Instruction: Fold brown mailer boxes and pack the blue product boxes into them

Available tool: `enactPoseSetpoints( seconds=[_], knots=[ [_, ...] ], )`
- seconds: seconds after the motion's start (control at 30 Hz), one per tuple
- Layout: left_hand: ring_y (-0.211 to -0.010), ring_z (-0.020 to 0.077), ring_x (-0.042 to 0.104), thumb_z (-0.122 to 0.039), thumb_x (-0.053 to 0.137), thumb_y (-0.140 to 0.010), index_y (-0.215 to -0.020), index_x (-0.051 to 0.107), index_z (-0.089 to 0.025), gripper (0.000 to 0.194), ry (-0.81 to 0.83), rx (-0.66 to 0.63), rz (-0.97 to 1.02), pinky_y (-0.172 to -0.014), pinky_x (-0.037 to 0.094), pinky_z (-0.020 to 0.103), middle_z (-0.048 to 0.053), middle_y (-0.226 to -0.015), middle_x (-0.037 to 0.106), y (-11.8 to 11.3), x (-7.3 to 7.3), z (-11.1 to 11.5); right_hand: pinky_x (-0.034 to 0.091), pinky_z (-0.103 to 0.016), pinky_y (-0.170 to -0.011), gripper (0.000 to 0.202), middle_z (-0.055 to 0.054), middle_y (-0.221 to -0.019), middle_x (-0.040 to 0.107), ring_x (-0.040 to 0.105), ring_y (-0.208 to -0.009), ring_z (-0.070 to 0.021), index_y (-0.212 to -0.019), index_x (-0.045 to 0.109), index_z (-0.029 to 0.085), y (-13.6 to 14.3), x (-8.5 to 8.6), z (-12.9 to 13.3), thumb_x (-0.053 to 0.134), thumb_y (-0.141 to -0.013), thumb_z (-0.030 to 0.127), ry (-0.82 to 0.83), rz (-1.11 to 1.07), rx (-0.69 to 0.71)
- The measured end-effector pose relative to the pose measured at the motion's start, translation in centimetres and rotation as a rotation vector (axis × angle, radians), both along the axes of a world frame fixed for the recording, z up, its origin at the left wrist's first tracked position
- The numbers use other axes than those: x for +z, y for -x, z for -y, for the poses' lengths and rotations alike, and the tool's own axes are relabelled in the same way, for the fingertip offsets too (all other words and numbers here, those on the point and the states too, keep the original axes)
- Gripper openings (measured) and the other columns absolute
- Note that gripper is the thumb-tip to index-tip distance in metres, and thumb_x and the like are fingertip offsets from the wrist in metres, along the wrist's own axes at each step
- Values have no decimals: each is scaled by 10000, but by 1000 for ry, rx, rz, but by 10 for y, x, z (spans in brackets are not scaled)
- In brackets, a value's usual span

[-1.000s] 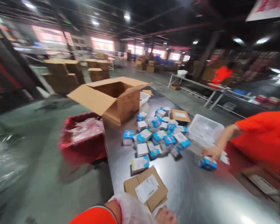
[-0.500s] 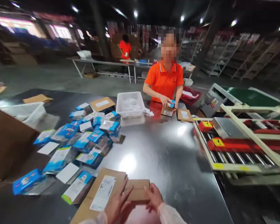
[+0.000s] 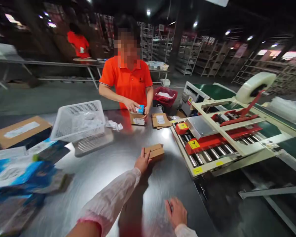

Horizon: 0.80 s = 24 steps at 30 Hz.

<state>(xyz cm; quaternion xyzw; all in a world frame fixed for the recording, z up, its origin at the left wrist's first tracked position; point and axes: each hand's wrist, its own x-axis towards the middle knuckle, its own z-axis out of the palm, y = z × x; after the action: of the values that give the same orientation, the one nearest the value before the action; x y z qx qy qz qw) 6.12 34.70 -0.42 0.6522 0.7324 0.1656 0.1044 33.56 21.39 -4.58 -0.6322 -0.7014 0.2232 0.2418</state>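
Fingers apart, the left hand [image 3: 142,162] touched the carton [image 3: 156,152]; the right hand [image 3: 177,211] was open over the bench [image 3: 101,171].

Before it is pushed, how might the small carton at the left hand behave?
The carton is probably stiff, given its straight edges. It may slide easily on the shiny table; lying low, it seems unlikely to tip.

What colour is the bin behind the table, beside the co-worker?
Dark red, seen best in the head view.
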Motion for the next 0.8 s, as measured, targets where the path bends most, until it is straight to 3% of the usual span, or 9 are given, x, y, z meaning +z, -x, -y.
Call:
enactPoseSetpoints(
  seconds=[0.1,0.17,0.33,0.4,0.47,0.53,0.6,0.7,0.8],
  knots=[
    [-1189,351,628,-319,510,-969,-1490,427,-180,546,23,-44,9,-988,520,444,273,-1610,198,-39,8,-71,449,-363,-675,370,-68,-698,625,623,-712,-238,-670,605,258,-2,-28,10,490,-892,531,-56,165,47],
    [-1178,350,634,-330,515,-967,-1501,413,-198,559,27,-78,25,-982,524,446,261,-1611,208,-51,7,-93,468,-372,-683,359,-71,-720,637,639,-735,-249,-695,611,266,-6,-40,19,473,-907,521,-55,196,52],
    [-1247,330,589,-334,513,-967,-1491,423,-193,550,-24,-125,60,-1026,506,419,241,-1614,195,-25,-13,-77,482,-454,-678,439,-60,-659,607,594,-663,-278,-586,541,295,-3,-25,14,454,-852,634,133,-98,-69],
    [-1311,337,534,-329,506,-966,-1469,453,-181,528,-56,-173,59,-1060,486,418,225,-1606,221,-11,-19,-64,478,-496,-657,518,-61,-560,548,535,-577,-282,-511,481,286,8,1,-30,491,-753,744,234,-453,-255],
    [-1352,335,492,-305,504,-959,-1454,472,-175,513,-69,-207,41,-1088,463,416,212,-1597,252,-3,-22,-57,491,-518,-848,483,-83,-636,601,596,-723,-308,-596,571,260,21,33,-100,629,-634,738,213,-958,-426],
    [-1351,323,496,-276,493,-954,-1456,466,-173,513,-64,-199,15,-1091,459,411,210,-1594,269,-2,-23,-56,420,-394,-1068,606,-113,-1100,683,599,-1122,-261,-935,656,223,35,62,-181,476,-744,769,179,-1177,-365],
    [-1333,313,520,-252,469,-952,-1458,465,-181,511,-63,-180,1,-1067,479,407,211,-1592,281,-3,-26,-57,367,-365,-1118,708,-149,-1252,636,555,-1235,-217,-1042,643,158,47,82,-251,276,-868,738,254,-1315,-261],
    [-1302,301,554,-258,421,-957,-1448,489,-206,498,-100,-182,3,-1025,511,402,201,-1593,293,0,-36,-57,328,-417,-1141,770,-205,-1171,668,586,-1208,-227,-961,667,103,64,84,-310,176,-938,696,417,-1412,-132],
    [-1294,286,563,-300,389,-961,-1422,525,-208,489,-194,-192,12,-1031,509,403,192,-1587,308,11,-50,-54,309,-439,-1155,831,-213,-1062,706,626,-1158,-254,-868,707,110,78,62,-324,190,-910,759,536,-1448,-43]
  ],
)
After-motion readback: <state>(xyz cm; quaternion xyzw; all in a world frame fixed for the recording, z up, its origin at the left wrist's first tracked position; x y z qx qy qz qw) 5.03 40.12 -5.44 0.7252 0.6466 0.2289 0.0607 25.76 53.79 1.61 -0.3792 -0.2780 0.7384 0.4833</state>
